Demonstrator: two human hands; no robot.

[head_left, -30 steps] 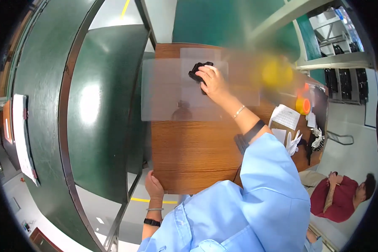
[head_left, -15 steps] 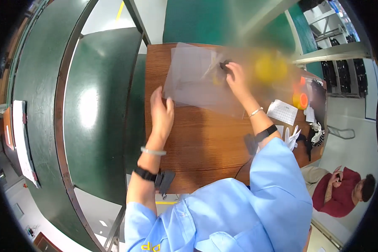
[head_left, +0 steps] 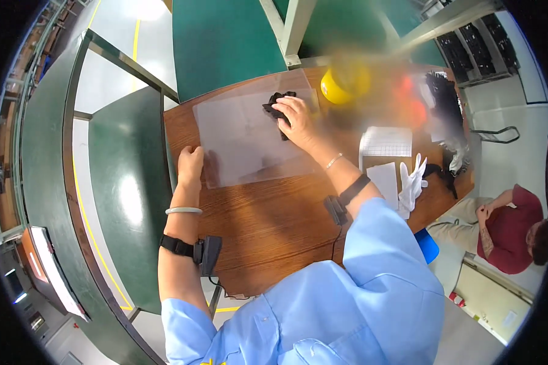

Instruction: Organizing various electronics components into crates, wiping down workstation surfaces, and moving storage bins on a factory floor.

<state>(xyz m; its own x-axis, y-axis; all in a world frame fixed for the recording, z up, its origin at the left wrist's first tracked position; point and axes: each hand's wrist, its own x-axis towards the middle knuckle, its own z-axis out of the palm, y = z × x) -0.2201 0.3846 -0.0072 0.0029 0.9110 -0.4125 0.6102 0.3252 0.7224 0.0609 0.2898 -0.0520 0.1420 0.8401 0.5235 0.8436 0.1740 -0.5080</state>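
Observation:
A clear plastic sheet (head_left: 231, 131) lies flat on the brown wooden table (head_left: 256, 243). At the sheet's left edge my left hand (head_left: 190, 163) is closed, its fingertips gripping that edge; the thumb's exact hold is hard to see. My right hand (head_left: 297, 121) has its fingers wrapped over a crumpled black cloth (head_left: 276, 107) and presses it on the upper right part of the sheet. Part of the cloth is hidden under the fingers.
A yellow round object (head_left: 346, 82) stands at the far right, partly blurred, beside blurred red-orange items (head_left: 413, 103). Gridded paper (head_left: 386, 142), a white sheet (head_left: 383, 181) and white gloves (head_left: 411, 182) lie on the right. A seated person (head_left: 511, 231) is beyond the table's right side.
My left hand has gone from loosely open to closed at the sheet's left edge. My right hand now covers the black cloth more fully. The whole view has shifted.

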